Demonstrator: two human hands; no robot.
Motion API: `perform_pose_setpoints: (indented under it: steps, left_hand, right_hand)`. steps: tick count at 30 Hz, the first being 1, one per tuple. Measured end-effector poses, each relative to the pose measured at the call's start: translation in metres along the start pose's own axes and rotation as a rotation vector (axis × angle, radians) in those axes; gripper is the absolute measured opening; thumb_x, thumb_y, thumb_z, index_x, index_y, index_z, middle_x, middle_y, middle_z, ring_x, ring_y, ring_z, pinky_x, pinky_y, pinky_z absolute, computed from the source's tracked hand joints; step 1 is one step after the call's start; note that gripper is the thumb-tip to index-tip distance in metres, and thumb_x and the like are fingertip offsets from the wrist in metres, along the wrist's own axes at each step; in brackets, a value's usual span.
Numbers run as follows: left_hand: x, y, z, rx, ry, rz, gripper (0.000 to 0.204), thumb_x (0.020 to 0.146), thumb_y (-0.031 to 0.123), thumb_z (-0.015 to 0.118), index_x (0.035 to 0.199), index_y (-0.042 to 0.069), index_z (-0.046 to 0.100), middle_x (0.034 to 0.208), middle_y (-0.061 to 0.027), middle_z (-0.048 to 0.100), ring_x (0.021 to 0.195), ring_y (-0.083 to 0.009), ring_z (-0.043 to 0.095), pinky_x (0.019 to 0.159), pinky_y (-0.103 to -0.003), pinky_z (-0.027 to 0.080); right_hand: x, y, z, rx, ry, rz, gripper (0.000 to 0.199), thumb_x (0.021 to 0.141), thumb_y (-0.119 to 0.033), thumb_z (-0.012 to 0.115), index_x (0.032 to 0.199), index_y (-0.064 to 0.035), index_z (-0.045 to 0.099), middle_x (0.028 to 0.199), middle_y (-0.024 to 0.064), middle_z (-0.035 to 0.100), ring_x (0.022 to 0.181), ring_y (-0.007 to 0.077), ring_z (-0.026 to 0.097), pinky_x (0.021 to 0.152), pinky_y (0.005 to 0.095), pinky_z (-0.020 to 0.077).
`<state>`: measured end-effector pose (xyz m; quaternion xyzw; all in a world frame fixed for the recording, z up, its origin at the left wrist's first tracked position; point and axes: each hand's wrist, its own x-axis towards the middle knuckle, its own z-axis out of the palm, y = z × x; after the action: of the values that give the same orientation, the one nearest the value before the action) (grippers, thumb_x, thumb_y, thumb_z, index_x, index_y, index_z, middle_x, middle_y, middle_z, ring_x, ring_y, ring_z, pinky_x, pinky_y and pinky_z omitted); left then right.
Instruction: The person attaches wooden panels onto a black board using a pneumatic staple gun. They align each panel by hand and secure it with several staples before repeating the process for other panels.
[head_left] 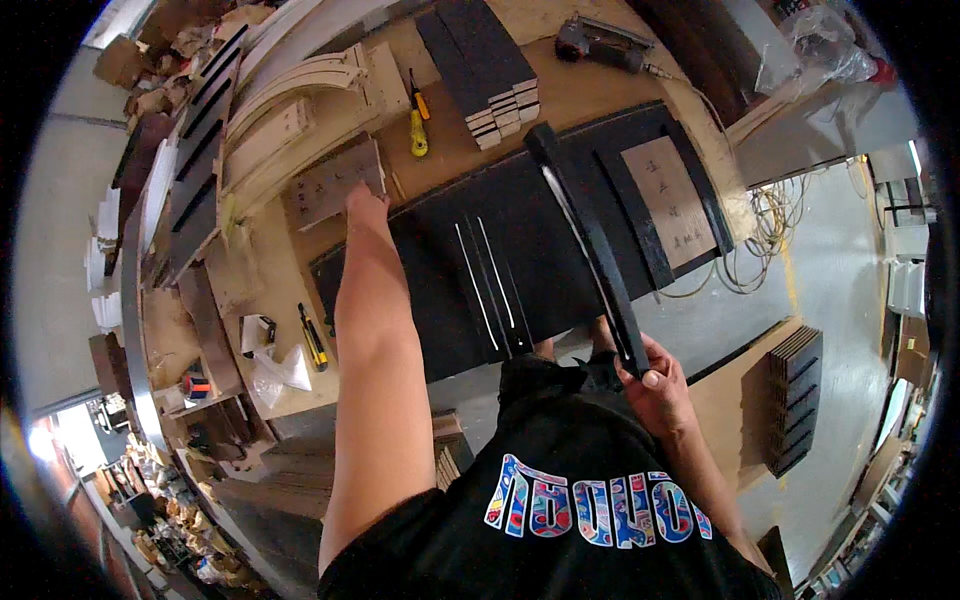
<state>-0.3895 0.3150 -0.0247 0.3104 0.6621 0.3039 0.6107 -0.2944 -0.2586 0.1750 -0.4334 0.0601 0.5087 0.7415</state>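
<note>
The black strip (598, 262) slants over the black board (425, 270); it seems stiff and light, best held by its edges. Right hand (660, 390) pinches its near end; left hand (368, 205) reaches brown panel (328, 190), its grip I cannot tell

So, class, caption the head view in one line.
Left hand at a brown board, right hand holding a black strip.

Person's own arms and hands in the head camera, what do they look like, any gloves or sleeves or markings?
The left hand and right hand are bare, without gloves. No watch, bracelet or cable shows on either wrist. The left sleeve is short and black, part of a black shirt with large multicoloured, white-edged lettering.
</note>
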Motion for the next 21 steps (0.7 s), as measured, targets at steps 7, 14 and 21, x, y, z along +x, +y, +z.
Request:
perform_pose_setpoints:
  steps: [7, 14, 21]
  left_hand:
    - [-0.072, -0.012, -0.011, -0.295, 0.076, -0.077, 0.023, 0.103, 0.026, 0.071, 0.115, 0.007, 0.064, 0.097, -0.0047, 0.06, 0.087, -0.0185, 0.057, 0.074, -0.034, 0.051]
    - [-0.324, -0.112, -0.052, 0.26, -0.349, 0.256, 0.027, 0.096, 0.014, 0.078, 0.117, -0.001, 0.068, 0.112, -0.0079, 0.073, 0.098, -0.0143, 0.067, 0.088, -0.034, 0.055]
    - [-0.34, -0.235, 0.023, 0.483, -0.624, 0.348, 0.047, 0.092, 0.022, 0.082, 0.122, -0.007, 0.06, 0.103, -0.0172, 0.075, 0.085, -0.0264, 0.072, 0.082, -0.038, 0.056]
  right_hand:
    - [-0.009, -0.018, -0.002, 0.053, 0.063, -0.143, 0.079, 0.074, -0.037, 0.097, 0.131, 0.0032, 0.06, 0.117, 0.0085, 0.069, 0.107, 0.0183, 0.066, 0.096, 0.0269, 0.0523]
    - [-0.009, -0.047, -0.01, -0.037, 0.084, -0.232, 0.081, 0.079, -0.047, 0.091, 0.132, 0.0064, 0.058, 0.117, 0.0101, 0.067, 0.108, 0.0151, 0.063, 0.099, 0.0263, 0.0485]
    - [0.004, -0.048, -0.025, 0.033, 0.077, -0.29, 0.072, 0.087, -0.04, 0.086, 0.133, 0.006, 0.057, 0.12, 0.0108, 0.067, 0.11, 0.0168, 0.063, 0.101, 0.0277, 0.0492]
